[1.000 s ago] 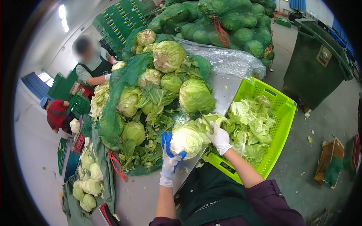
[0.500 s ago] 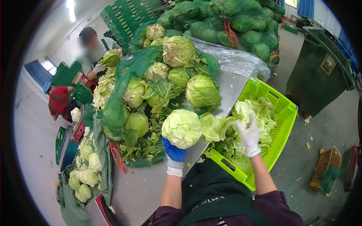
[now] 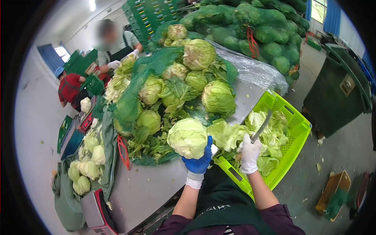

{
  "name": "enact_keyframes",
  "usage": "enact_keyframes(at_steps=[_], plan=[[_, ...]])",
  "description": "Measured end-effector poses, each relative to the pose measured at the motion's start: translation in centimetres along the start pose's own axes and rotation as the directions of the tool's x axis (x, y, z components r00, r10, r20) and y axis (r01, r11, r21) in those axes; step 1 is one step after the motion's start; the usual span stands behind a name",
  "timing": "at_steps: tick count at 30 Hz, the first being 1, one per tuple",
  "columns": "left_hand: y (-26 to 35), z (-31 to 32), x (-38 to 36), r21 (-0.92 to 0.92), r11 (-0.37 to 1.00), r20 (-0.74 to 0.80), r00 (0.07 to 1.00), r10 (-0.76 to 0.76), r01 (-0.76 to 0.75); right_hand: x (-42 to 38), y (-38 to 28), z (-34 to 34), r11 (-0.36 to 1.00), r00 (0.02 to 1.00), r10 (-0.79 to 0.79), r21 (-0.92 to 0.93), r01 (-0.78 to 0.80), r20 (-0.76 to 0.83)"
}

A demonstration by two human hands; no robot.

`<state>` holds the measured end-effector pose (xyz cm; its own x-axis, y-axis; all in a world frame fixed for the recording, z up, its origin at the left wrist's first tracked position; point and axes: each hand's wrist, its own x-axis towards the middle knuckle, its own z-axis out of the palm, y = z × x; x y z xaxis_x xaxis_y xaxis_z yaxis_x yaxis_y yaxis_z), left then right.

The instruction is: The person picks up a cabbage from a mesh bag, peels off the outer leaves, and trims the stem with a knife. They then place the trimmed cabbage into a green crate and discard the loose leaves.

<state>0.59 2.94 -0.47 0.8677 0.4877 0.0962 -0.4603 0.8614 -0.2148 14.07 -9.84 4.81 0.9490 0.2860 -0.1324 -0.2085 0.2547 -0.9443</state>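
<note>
My left hand, in a blue glove, holds a trimmed pale green cabbage from below, with its fingers up the right side. My right hand, in a white glove, is closed round the handle of a knife whose curved blade points up and to the right. It is over the left part of a lime green crate of loose cabbage leaves. Behind the held cabbage, untrimmed cabbages lie in an opened green net on the metal table.
Full net sacks are stacked at the back, beside clear plastic wrap. A dark green bin stands right. Trimmed cabbages lie left. Two people are at the back left. An orange crate is on the floor.
My right hand, open before, now grips the knife. My left hand has turned round the cabbage, its fingers now at the right side. The whole view has shifted slightly.
</note>
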Motion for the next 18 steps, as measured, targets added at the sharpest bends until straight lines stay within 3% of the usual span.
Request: enact_keyframes(at_steps=[1, 2, 3, 5, 6, 7, 9, 10, 11, 12, 13, 14, 15, 16, 17, 18], plan=[[0.5, 0.1, -0.1, -0.202, 0.977, 0.082, 0.996, -0.045, 0.061, 2.3, 3.0, -1.2, 0.946, 0.991, -0.130, -0.295, 0.135, 0.038], [1.2, 0.1, -0.6, -0.204, 0.978, 0.081, 0.996, -0.022, 0.039, 2.7, 4.3, -1.2, 0.781, 0.957, -0.226, -0.554, 0.289, 0.180], [1.9, -0.4, -1.0, -0.200, 0.980, 0.107, 0.994, 0.017, 0.005, 2.6, 5.3, -0.9, 0.526, 0.895, -0.278, -0.724, 0.446, 0.350], [3.8, -1.0, -2.3, -0.139, 0.990, 0.112, 0.992, 0.054, -0.038, 1.8, 6.6, 0.9, 0.269, 0.729, -0.157, -0.681, 0.681, 0.666], [4.1, 0.5, -3.2, -0.070, 0.996, 0.050, 0.997, 0.065, -0.062, 1.9, 7.5, 2.0, 0.233, 0.731, -0.034, -0.706, 0.669, 0.681], [5.2, 0.4, -4.2, -0.039, 0.994, 0.096, 0.990, 0.102, -0.098, 2.5, 7.8, 2.5, 0.167, 0.794, 0.140, -0.805, 0.569, 0.591], [7.4, 2.9, -6.2, 0.012, 0.988, 0.145, 0.978, 0.152, -0.155, 6.3, 11.5, 0.3, 0.261, 0.846, 0.011, -0.819, 0.512, 0.533], [9.3, 3.1, -7.5, 0.067, 0.975, 0.193, 0.961, 0.197, -0.213, 7.8, 10.7, -0.6, 0.205, 0.888, 0.030, -0.872, 0.445, 0.460], [10.9, 4.4, -8.9, 0.076, 0.961, 0.222, 0.944, 0.245, -0.267, 8.1, 8.8, -1.2, 0.223, 0.903, -0.048, -0.877, 0.425, 0.426], [12.9, 5.9, -10.6, 0.208, 0.884, 0.200, 0.903, 0.381, -0.419, 11.3, 10.2, -4.0, 0.026, 0.897, -0.082, -0.899, 0.437, 0.434], [14.8, 7.4, -12.2, 0.332, 0.774, 0.187, 0.842, 0.507, -0.540, 14.3, 11.4, -7.1, 0.016, 0.866, -0.179, -0.879, 0.477, 0.467], [17.4, 8.9, -13.7, 0.356, 0.729, 0.195, 0.809, 0.554, -0.585, 17.9, 13.2, -10.5, -0.052, 0.881, -0.226, -0.909, 0.414, 0.415], [20.6, 10.2, -15.2, 0.379, 0.685, 0.203, 0.778, 0.595, -0.622, 17.9, 11.1, -11.4, -0.152, 0.938, -0.170, -0.948, 0.279, 0.303], [23.4, 12.0, -16.6, 0.454, 0.604, 0.226, 0.741, 0.633, -0.655, 16.8, 8.5, -11.7, 0.004, 0.954, -0.147, -0.964, 0.266, 0.263], [26.2, 13.7, -17.8, 0.523, 0.518, 0.252, 0.703, 0.665, -0.677, 18.1, 8.1, -13.5, 0.016, 0.942, -0.151, -0.952, 0.305, 0.299], [28.9, 15.1, -18.7, 0.515, 0.489, 0.287, 0.679, 0.676, -0.704, 22.2, 11.1, -17.8, -0.022, 0.840, -0.302, -0.885, 0.466, 0.450]])
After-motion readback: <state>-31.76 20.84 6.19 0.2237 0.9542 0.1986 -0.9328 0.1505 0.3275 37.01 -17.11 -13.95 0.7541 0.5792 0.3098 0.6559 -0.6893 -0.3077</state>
